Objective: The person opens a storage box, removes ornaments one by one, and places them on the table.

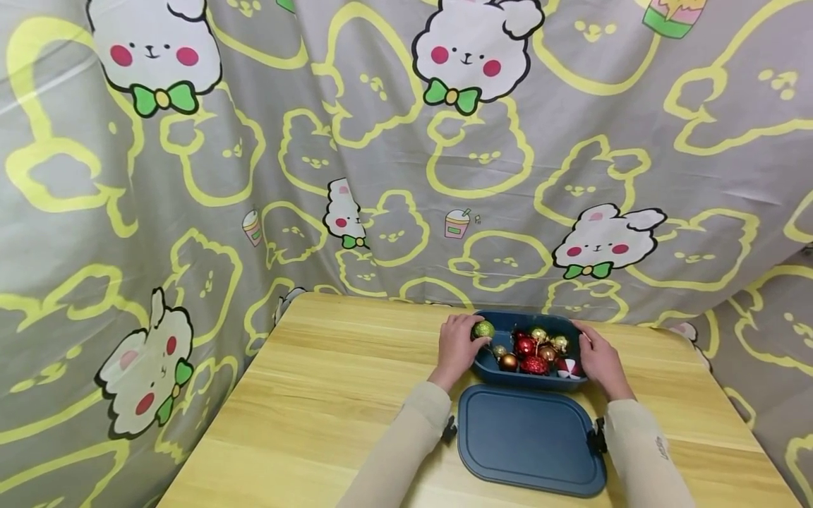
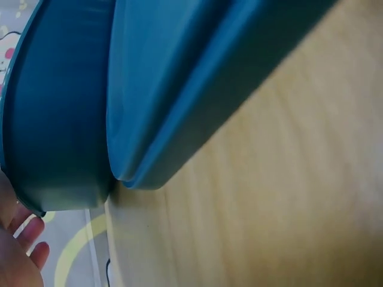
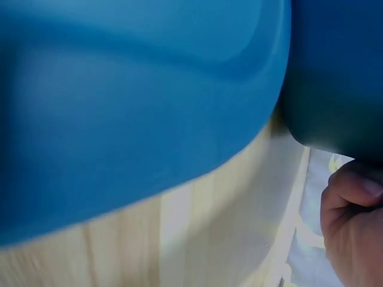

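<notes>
Baubles fill a dark blue plastic tub point(image 1: 508, 375) standing on the wooden bench point(image 1: 330, 395), toward its far edge. Contents: red, gold and bronze glitter balls, plus one red-and-white striped ball point(image 1: 569, 367) by the right wall. Left hand point(image 1: 456, 349) rests at the tub's left rim, fingers curled round a green glitter bauble point(image 1: 483, 329). Right hand point(image 1: 599, 361) grips the tub's right rim, thumb over the edge. Matching blue lid point(image 1: 529, 437) lies flat on the bench just in front of the tub, touching or nearly so. Judgement: baubles look light, slick-shelled and crushable; a gentle fingertip hold suits. Tub looks stiff, best held by both side rims.
</notes>
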`<action>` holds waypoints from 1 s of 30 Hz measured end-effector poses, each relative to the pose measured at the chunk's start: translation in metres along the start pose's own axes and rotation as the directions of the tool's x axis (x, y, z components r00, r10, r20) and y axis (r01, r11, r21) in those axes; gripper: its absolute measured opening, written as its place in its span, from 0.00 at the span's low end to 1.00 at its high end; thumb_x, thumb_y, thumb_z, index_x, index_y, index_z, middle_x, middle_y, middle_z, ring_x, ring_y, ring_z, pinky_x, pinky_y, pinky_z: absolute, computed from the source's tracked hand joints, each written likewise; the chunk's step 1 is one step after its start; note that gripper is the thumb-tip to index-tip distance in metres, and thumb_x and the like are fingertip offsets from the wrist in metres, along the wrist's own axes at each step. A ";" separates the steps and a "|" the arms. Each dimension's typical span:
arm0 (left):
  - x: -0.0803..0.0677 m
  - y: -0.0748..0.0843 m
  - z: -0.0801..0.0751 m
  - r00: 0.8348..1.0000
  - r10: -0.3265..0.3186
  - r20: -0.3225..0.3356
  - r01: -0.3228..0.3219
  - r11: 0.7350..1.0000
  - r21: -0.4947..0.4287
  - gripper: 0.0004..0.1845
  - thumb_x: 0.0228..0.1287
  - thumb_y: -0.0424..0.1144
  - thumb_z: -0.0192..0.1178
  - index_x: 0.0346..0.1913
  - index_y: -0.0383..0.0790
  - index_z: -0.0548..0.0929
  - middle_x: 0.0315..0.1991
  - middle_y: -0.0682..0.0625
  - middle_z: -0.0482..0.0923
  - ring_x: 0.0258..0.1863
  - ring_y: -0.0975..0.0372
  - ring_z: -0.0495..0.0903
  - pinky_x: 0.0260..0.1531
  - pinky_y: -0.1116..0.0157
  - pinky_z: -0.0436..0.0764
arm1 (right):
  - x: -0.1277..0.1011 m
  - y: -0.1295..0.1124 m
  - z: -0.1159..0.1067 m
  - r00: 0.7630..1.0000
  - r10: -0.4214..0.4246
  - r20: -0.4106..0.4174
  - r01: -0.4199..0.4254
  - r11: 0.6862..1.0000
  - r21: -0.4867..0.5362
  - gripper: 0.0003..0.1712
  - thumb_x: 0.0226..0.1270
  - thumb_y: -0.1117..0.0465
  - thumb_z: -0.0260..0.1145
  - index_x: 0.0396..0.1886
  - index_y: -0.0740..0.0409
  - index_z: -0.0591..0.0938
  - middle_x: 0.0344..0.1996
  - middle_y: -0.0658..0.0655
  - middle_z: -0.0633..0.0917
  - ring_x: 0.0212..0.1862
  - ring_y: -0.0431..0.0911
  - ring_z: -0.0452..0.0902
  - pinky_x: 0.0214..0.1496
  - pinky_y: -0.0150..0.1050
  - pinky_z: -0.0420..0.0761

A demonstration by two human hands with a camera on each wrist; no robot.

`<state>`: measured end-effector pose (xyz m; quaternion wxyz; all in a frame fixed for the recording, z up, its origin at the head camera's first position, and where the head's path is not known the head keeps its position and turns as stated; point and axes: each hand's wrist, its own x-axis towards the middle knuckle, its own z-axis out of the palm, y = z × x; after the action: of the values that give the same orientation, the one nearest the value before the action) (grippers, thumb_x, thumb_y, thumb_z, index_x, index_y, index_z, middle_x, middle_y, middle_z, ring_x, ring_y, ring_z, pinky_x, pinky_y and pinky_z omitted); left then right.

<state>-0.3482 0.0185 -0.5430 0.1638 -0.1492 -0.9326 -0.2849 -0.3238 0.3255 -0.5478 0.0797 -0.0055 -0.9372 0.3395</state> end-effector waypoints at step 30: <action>0.003 -0.005 -0.019 1.000 0.003 -0.028 -0.013 0.928 -0.373 0.23 0.67 0.42 0.71 0.62 0.38 0.83 0.53 0.45 0.84 0.52 0.54 0.82 0.51 0.62 0.82 | -0.001 -0.006 -0.004 1.000 -0.025 -0.010 0.025 0.998 -0.055 0.28 0.86 0.58 0.40 0.77 0.63 0.67 0.20 0.59 0.70 0.18 0.49 0.65 0.27 0.41 0.67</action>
<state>-0.3489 0.0043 -0.5291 0.1462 -0.1774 -0.8586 -0.4581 -0.3223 0.3240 -0.5410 0.0886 0.0023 -0.9457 0.3128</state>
